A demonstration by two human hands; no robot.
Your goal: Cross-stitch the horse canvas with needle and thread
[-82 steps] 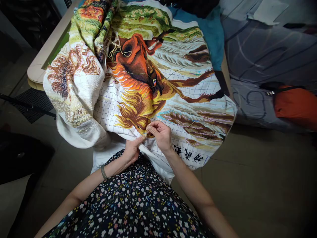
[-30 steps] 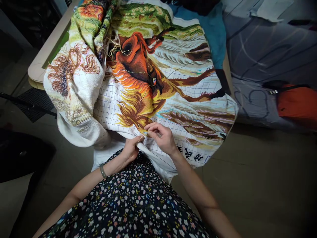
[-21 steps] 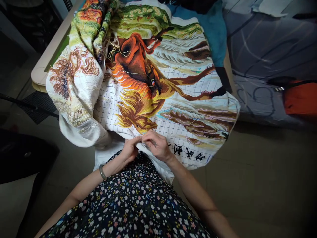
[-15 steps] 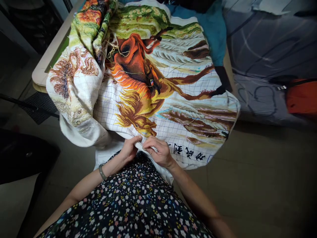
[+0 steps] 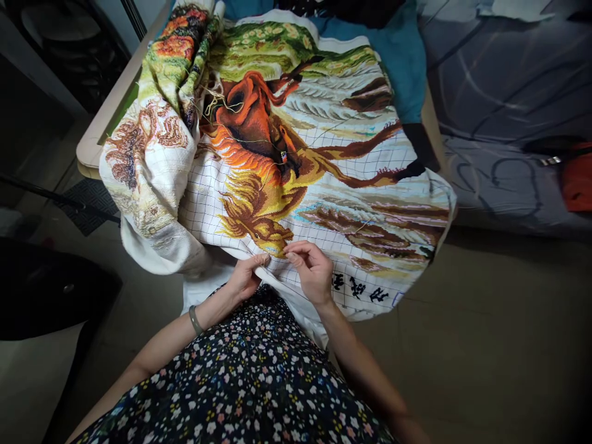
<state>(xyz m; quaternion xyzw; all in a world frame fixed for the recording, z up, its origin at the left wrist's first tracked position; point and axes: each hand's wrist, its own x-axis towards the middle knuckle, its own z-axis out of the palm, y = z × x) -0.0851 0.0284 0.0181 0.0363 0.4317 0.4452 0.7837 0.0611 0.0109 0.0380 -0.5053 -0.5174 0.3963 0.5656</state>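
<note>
A large cross-stitch cloth [image 5: 319, 246] with a gridded white ground is spread before me, showing an orange and golden horse [image 5: 259, 203]. My left hand [image 5: 246, 279] is closed on the cloth's near edge, thumb on top and the other fingers hidden underneath. Just above the fabric, beside the horse's muzzle, my right hand [image 5: 314, 271] pinches thumb and forefinger together; whatever they hold is too small to make out. Dark stitched characters [image 5: 361, 288] lie to the right of this hand. Loose yellowish threads [image 5: 226, 103] trail over the horse's upper part.
Bunched at the left is a folded-over part of the cloth [image 5: 152, 179], its reverse side showing. Beneath lies a pale-edged table [image 5: 92, 145], with teal fabric [image 5: 402, 68] at the back. A grey patterned cover [image 5: 490, 117] and a red-orange item [image 5: 578, 179] are on the right.
My right hand has moved right and slightly up, away from my left hand, its fingers still pinched. The left hand keeps its hold on the cloth's edge. The view has shifted slightly.
</note>
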